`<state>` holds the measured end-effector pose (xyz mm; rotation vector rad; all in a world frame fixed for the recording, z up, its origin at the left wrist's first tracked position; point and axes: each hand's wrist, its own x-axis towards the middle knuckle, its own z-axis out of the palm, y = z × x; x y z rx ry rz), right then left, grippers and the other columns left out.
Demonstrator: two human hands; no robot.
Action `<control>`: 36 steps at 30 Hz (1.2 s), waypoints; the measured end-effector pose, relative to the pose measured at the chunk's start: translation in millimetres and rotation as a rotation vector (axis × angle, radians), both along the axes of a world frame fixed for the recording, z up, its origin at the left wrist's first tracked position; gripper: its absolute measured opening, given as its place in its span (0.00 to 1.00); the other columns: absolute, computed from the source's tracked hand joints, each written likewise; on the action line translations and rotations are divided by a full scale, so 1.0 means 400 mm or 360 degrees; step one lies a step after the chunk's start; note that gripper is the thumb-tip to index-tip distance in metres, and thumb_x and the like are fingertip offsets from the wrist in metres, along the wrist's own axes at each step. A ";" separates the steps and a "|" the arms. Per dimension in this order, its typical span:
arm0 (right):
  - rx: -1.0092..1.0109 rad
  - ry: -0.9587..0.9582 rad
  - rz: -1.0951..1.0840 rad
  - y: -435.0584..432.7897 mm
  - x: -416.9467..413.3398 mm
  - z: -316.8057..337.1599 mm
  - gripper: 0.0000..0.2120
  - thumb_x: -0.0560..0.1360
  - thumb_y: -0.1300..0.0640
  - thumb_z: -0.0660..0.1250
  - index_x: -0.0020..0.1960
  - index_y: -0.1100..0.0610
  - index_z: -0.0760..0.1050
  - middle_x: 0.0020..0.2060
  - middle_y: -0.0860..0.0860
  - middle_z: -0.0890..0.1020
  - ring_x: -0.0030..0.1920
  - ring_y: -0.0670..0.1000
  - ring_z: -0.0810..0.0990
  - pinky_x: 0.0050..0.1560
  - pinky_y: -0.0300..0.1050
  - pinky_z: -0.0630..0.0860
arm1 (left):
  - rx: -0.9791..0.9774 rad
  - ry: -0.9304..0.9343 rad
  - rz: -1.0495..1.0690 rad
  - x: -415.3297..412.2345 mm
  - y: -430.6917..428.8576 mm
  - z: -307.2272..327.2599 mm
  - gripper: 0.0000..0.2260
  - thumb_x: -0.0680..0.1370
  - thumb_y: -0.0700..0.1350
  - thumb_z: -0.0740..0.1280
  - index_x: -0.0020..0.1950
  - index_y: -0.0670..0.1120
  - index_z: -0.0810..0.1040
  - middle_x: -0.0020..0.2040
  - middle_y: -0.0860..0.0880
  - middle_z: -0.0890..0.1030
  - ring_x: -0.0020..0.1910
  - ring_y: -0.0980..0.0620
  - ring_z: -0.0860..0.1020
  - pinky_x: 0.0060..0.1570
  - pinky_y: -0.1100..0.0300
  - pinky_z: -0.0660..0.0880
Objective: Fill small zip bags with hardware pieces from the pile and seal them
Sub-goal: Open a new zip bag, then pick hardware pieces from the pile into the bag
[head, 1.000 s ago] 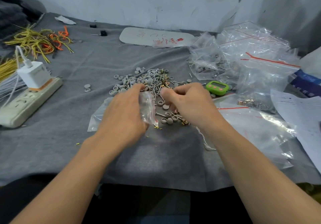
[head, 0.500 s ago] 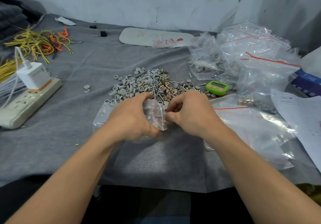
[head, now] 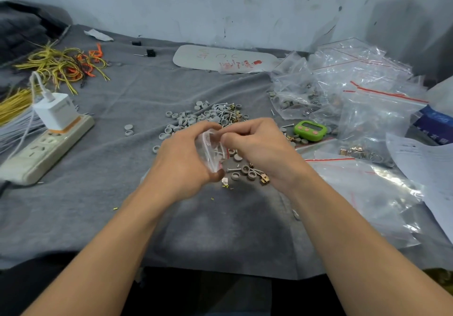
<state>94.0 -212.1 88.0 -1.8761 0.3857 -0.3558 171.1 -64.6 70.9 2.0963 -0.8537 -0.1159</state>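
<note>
Near edge: bare grey cloth (head: pixel 122 205), a few yellow flecks on it

Left hand (head: pixel 181 161) has its fingers curled round a small zip bag (head: pixel 212 149), held just above the cloth with the mouth toward the right hand (head: pixel 259 154). The right hand pinches at the bag's lip; whether a piece is also between its fingertips is hidden. Screws show through the film, red zip line visible

Just beyond the thumbs: loose pieces (head: pixel 247 171), grey caps, a screw and brass fittings. The main hardware pile (head: pixel 208 117) lies behind the hands

Risks, my read:
- bag tilted with the mouth open, so screws could slide back out onto the cloth
- a screw tip may snag or pierce the thin film if squeezed
- a piece caught in the zip track would stop it closing fully
- right wrist hovers over the loose pieces, so a sweep would scatter them

Right of the pile: green timer (head: pixel 310 130), then flat large bags (head: pixel 367 193), a paper sheet (head: pixel 426 168) and a heap of filled bags (head: pixel 343 83). Left: power strip (head: pixel 46 149) with a white charger (head: pixel 55 111), yellow wires (head: pixel 56 63) beyond

Writing: white placard (head: pixel 220 58) by the wall has red print and faint marks, unreadable. The blue box (head: pixel 434 122) has white characters, too blurred to read. The sheet's print is too small
</note>
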 end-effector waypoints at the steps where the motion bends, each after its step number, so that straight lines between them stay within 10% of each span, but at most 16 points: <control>1: -0.0020 0.0000 -0.0045 -0.010 -0.002 0.003 0.08 0.74 0.62 0.72 0.45 0.51 0.88 0.38 0.45 0.88 0.41 0.44 0.86 0.44 0.38 0.78 | -0.0039 0.0033 0.0021 0.004 0.006 0.002 0.32 0.60 0.44 0.82 0.61 0.63 0.78 0.49 0.60 0.83 0.45 0.61 0.79 0.38 0.76 0.68; 9: -0.0186 0.0057 -0.0255 -0.019 -0.009 -0.011 0.10 0.74 0.61 0.73 0.38 0.49 0.87 0.25 0.44 0.81 0.24 0.41 0.74 0.28 0.33 0.70 | -0.0513 0.0494 -0.0087 0.017 0.042 0.029 0.38 0.60 0.37 0.83 0.66 0.56 0.77 0.55 0.53 0.85 0.54 0.55 0.83 0.53 0.61 0.77; 15: -0.1152 0.0584 -0.0105 -0.014 -0.015 -0.023 0.06 0.71 0.54 0.74 0.40 0.43 0.86 0.31 0.39 0.81 0.40 0.46 0.82 0.44 0.38 0.78 | -0.1143 0.1011 -0.0057 0.045 0.064 0.065 0.23 0.67 0.33 0.76 0.61 0.43 0.80 0.49 0.48 0.85 0.47 0.54 0.83 0.46 0.64 0.78; 25: -0.1259 0.0699 -0.0089 0.005 -0.020 -0.023 0.02 0.71 0.49 0.75 0.41 0.46 0.85 0.36 0.43 0.84 0.41 0.49 0.83 0.45 0.44 0.80 | -0.1460 0.1272 0.0013 0.059 0.062 0.098 0.11 0.76 0.33 0.67 0.56 0.44 0.78 0.42 0.49 0.83 0.40 0.53 0.82 0.45 0.58 0.80; 31: -0.0958 0.0402 -0.0294 -0.005 -0.010 -0.024 0.00 0.69 0.50 0.76 0.39 0.45 0.85 0.29 0.41 0.81 0.36 0.43 0.82 0.39 0.39 0.76 | -0.1323 0.0417 0.0227 0.072 0.088 0.113 0.31 0.66 0.37 0.73 0.69 0.45 0.74 0.49 0.53 0.83 0.46 0.58 0.82 0.46 0.64 0.77; 36: -0.0521 0.0174 -0.0247 0.001 0.007 -0.026 0.01 0.70 0.52 0.78 0.41 0.46 0.87 0.29 0.39 0.83 0.29 0.37 0.79 0.29 0.28 0.69 | -0.0064 -0.0447 0.0487 0.069 0.093 0.071 0.48 0.63 0.38 0.79 0.76 0.65 0.62 0.53 0.57 0.75 0.49 0.53 0.76 0.50 0.57 0.73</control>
